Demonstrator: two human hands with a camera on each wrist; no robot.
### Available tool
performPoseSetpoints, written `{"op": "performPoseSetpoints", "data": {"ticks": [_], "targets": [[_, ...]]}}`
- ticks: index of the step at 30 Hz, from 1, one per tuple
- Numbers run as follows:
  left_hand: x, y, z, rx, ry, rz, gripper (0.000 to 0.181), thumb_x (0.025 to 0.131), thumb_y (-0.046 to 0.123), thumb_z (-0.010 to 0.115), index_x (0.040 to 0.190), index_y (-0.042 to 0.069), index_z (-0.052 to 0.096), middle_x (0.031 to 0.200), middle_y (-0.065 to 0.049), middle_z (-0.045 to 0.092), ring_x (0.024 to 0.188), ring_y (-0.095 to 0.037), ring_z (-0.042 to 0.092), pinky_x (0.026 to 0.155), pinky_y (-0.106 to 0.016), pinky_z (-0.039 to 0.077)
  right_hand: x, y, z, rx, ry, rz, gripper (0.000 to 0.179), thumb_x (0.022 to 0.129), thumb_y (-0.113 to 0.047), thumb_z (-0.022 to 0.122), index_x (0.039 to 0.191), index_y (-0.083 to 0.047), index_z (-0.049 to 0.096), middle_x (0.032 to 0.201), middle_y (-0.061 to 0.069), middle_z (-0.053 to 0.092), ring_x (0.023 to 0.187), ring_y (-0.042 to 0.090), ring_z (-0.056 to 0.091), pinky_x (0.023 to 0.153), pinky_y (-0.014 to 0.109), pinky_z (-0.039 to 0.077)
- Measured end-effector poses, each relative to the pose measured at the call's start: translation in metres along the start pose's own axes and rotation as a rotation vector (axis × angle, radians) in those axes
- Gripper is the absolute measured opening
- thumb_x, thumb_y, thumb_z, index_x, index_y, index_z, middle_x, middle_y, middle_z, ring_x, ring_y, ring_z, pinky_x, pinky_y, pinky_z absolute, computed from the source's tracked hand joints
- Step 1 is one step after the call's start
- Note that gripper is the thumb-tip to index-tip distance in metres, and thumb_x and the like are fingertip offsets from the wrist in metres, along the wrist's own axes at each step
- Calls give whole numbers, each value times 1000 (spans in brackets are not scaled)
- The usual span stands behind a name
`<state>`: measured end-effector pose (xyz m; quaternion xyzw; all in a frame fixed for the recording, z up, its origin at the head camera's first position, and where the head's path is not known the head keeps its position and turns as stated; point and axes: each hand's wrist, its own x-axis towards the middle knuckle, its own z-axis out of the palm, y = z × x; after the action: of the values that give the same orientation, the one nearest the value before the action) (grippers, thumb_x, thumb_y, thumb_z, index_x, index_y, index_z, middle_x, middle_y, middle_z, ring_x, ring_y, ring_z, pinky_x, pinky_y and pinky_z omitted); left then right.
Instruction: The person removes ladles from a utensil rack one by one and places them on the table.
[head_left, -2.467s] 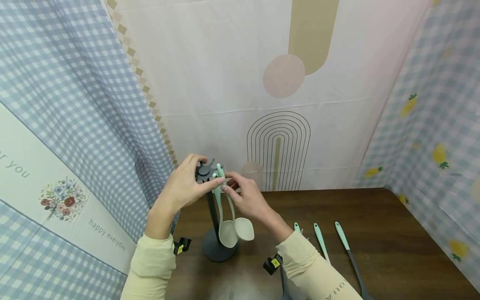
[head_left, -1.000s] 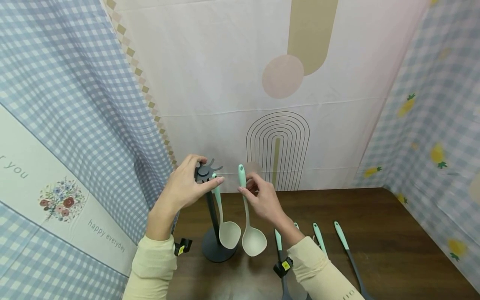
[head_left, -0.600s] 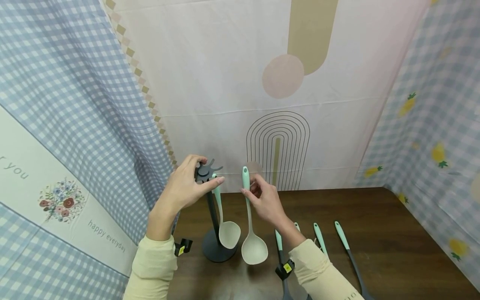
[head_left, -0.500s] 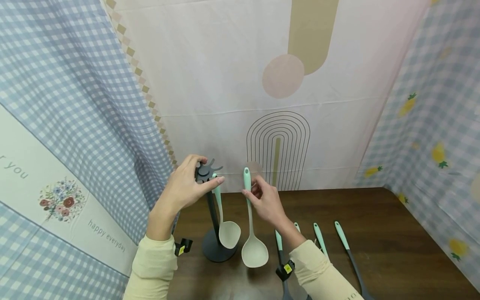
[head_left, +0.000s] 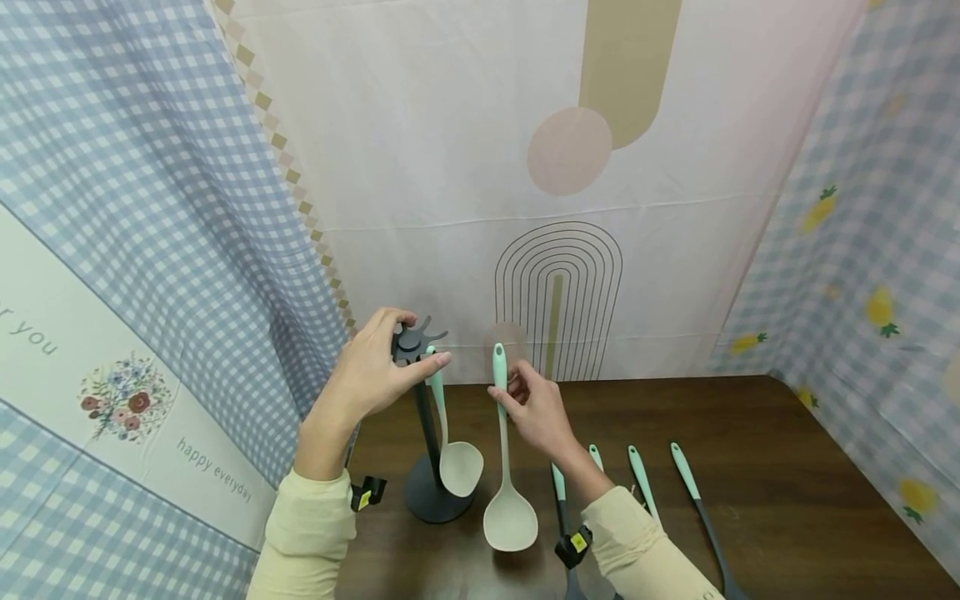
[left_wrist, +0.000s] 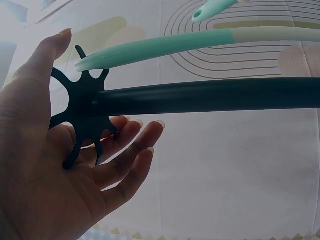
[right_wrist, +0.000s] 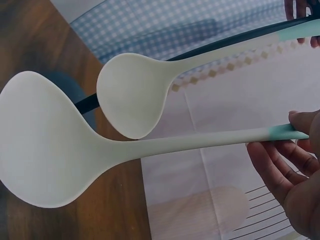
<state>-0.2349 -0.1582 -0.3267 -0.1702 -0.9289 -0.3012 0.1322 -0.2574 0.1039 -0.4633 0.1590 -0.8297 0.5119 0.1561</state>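
Note:
My left hand (head_left: 367,367) grips the hooked top of a dark utensil stand (head_left: 426,421), thumb on one side and fingers on the other. From one of its hooks hangs a cream ladle (head_left: 461,468) with a mint handle, its bowl low beside the pole. Right of the stand, my right hand (head_left: 538,408) pinches a second ladle (head_left: 511,518) by its mint handle between thumb and fingers. That held ladle (right_wrist: 45,145) points bowl-down, apart from the stand. In the left wrist view, the hook ring (left_wrist: 87,102) sits against the palm.
Several mint-handled utensils lie on the brown wooden table (head_left: 810,500) at the right, among them a dark-shafted one (head_left: 684,471); the right forearm partly covers others. A patterned cloth (head_left: 420,167) hangs behind, with checked curtains at both sides.
My right hand has moved the second ladle away from the stand, rightward and then down, and its bowl has turned to face the camera. The left hand has stayed on the stand.

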Motion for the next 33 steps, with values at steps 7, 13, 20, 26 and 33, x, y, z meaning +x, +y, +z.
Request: {"op": "performPoseSetpoints", "data": {"ticks": [7,13,20,26,33], "targets": [[0,-1,0,-3,6,0,79,89,74,70,142,17,55,143,-3,54,125,-33,60,98,-55,50,-3,7,4,25,-11,34,19,98,-22,80,104,-15,64,82,-1,67,67,13,66,53,29,57],[0,-1,0,-2,7,-5,79,89,74,70,142,17,56,143,-4,55,123,-33,60,97,-54,50,-8,12,6,48,-26,73,18,98,-20,80,104,-14,64,80,1,65,65,14,65,51,29,57],[0,0,0,-1,8,-7,80,88,75,70,142,17,56,143,-3,55,124,-33,60,98,-54,50,-16,22,10,52,-34,101,20,97,-18,80,105,-8,65,79,2,65,65,16,64,50,28,56],[0,0,1,-2,8,-8,80,88,75,70,142,17,56,143,-3,55,124,-33,60,99,-54,50,-24,42,16,63,-46,158,19,98,-18,80,105,-9,64,77,2,64,59,17,64,48,31,56],[0,0,1,-10,10,-3,80,89,74,70,142,17,55,143,-4,55,122,-32,60,96,-53,51,-30,54,20,117,-63,215,19,98,-18,79,104,-9,63,77,4,65,63,36,69,48,37,58]]}}
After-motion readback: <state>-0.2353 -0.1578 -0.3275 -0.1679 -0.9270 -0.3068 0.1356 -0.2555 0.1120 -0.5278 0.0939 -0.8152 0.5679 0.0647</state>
